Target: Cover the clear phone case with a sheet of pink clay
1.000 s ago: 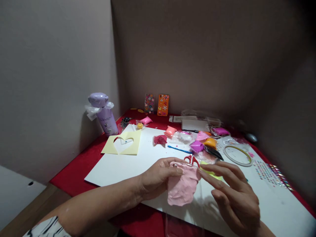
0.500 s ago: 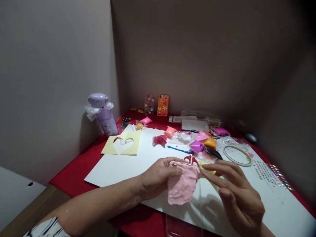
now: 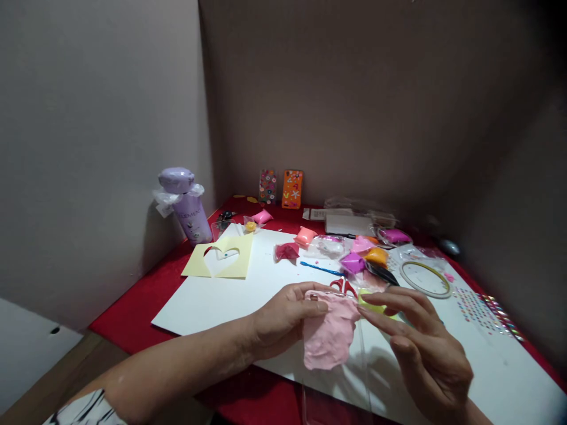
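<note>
Left hand (image 3: 283,321): closed on a clear case (image 3: 337,396), thumb on the pink clay (image 3: 330,339) covering its upper part. Right hand (image 3: 429,351): holding nothing, fingers loosely parted, index tip at the clay's right edge. Clear case: over the near edge of a white sheet (image 3: 212,308). Beyond: scissors (image 3: 350,290), blue tool (image 3: 321,268). Right: tape roll (image 3: 404,275), gems (image 3: 476,310). Left: yellow card (image 3: 243,262), purple bottle (image 3: 195,221). Back: orange case (image 3: 293,189), upright.

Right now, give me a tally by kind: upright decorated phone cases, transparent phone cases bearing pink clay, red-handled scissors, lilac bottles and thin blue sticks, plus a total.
Upright decorated phone cases: 2
Transparent phone case bearing pink clay: 1
Red-handled scissors: 1
Lilac bottle: 1
Thin blue stick: 1
Total: 6
</note>
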Action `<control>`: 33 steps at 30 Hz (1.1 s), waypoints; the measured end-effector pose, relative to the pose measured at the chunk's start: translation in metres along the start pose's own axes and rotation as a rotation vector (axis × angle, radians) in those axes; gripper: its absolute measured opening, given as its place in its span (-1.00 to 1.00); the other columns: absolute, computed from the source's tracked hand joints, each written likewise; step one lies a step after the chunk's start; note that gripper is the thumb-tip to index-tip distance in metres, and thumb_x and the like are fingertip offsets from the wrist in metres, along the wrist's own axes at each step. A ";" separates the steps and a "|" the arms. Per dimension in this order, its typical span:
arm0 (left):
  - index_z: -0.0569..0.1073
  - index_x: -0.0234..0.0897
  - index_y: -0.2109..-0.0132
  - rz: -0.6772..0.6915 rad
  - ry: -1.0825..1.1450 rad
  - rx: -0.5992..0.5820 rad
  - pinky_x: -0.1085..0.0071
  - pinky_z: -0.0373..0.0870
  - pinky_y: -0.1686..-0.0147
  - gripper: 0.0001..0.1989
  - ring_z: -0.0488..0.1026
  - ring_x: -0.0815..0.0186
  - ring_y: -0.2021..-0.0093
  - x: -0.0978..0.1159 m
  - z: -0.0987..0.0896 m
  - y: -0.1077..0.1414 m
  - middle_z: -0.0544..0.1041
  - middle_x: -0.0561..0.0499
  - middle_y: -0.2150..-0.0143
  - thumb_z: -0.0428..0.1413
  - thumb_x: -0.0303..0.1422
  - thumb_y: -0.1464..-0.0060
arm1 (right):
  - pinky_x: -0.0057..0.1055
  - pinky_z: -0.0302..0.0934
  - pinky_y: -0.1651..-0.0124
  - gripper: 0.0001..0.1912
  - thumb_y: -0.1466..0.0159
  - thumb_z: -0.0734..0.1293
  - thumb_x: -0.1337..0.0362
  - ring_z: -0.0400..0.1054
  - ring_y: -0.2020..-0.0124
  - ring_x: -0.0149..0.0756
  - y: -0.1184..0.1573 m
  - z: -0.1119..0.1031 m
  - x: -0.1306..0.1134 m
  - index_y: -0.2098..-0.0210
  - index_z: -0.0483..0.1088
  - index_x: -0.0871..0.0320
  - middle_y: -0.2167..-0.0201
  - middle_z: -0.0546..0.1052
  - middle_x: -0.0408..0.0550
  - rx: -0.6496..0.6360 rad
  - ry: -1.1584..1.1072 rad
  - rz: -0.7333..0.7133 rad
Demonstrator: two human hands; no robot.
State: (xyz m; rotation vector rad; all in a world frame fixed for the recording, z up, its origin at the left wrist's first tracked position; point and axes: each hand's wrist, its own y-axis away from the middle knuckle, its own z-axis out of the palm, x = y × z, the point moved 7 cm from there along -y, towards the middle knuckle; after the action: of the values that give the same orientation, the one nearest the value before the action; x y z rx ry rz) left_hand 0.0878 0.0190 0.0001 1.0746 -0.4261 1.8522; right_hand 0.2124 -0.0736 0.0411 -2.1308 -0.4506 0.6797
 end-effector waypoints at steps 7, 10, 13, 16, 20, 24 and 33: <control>0.47 -0.43 0.07 0.000 0.018 0.016 0.36 0.31 0.17 -0.62 0.47 0.26 0.22 0.000 -0.001 0.000 0.51 -0.20 0.21 0.23 -0.42 0.10 | -0.10 0.18 0.05 -0.64 -0.25 0.20 0.32 0.23 0.01 -0.14 -0.001 0.006 0.001 -0.03 0.40 0.05 0.05 0.42 0.02 -0.038 0.140 -0.052; 0.48 -0.42 0.08 -0.006 0.035 0.014 0.34 0.31 0.15 -0.62 0.47 0.26 0.24 0.000 -0.001 0.000 0.51 -0.20 0.21 0.24 -0.41 0.10 | -0.09 0.17 0.04 -0.65 -0.29 0.16 0.30 0.23 0.01 -0.15 -0.002 0.002 0.002 -0.01 0.40 0.04 0.06 0.41 0.02 -0.017 0.077 -0.007; 0.48 -0.42 0.07 -0.004 0.053 -0.005 0.29 0.32 0.12 -0.63 0.48 0.26 0.25 -0.001 0.000 0.000 0.51 -0.21 0.20 0.23 -0.41 0.08 | -0.07 0.15 0.03 -0.65 -0.32 0.13 0.23 0.23 0.01 -0.13 -0.003 0.000 -0.002 -0.01 0.41 0.05 0.05 0.41 0.04 -0.017 0.053 -0.039; 0.48 -0.43 0.08 -0.013 0.067 -0.011 0.28 0.32 0.12 -0.64 0.48 0.24 0.23 -0.001 -0.001 0.001 0.51 -0.22 0.19 0.23 -0.43 0.08 | -0.07 0.16 0.01 -0.65 -0.30 0.16 0.18 0.20 -0.03 -0.10 -0.003 0.005 -0.006 -0.02 0.40 0.04 0.00 0.39 0.04 -0.065 0.107 -0.104; 0.49 -0.46 0.08 -0.020 0.076 -0.032 0.27 0.34 0.11 -0.63 0.50 0.20 0.22 0.000 0.000 0.001 0.52 -0.25 0.18 0.23 -0.42 0.08 | -0.05 0.16 -0.02 -0.66 -0.29 0.17 0.12 0.19 -0.07 -0.09 -0.002 0.008 -0.005 0.02 0.43 -0.01 -0.04 0.38 0.01 -0.077 0.101 -0.127; 0.49 -0.46 0.06 -0.025 0.096 -0.046 0.26 0.35 0.12 -0.63 0.51 0.20 0.23 0.002 0.000 0.002 0.52 -0.27 0.17 0.21 -0.45 0.07 | -0.03 0.13 -0.04 -0.64 -0.30 0.14 0.06 0.15 -0.10 -0.06 -0.002 0.009 -0.006 0.04 0.45 -0.03 -0.08 0.34 0.01 -0.112 0.076 -0.142; 0.49 -0.49 0.07 -0.047 0.131 -0.008 0.30 0.37 0.14 -0.65 0.51 0.22 0.24 0.000 -0.007 0.001 0.53 -0.28 0.17 0.20 -0.50 0.08 | -0.05 0.17 -0.04 -0.58 -0.30 0.09 -0.04 0.15 -0.12 -0.07 -0.002 0.011 -0.008 0.09 0.47 -0.07 -0.07 0.36 -0.02 -0.142 0.013 -0.123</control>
State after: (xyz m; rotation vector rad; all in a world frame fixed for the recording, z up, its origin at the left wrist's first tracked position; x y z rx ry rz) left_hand 0.0838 0.0229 -0.0037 0.9437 -0.3286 1.8651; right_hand 0.1996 -0.0698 0.0398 -2.2177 -0.6340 0.5780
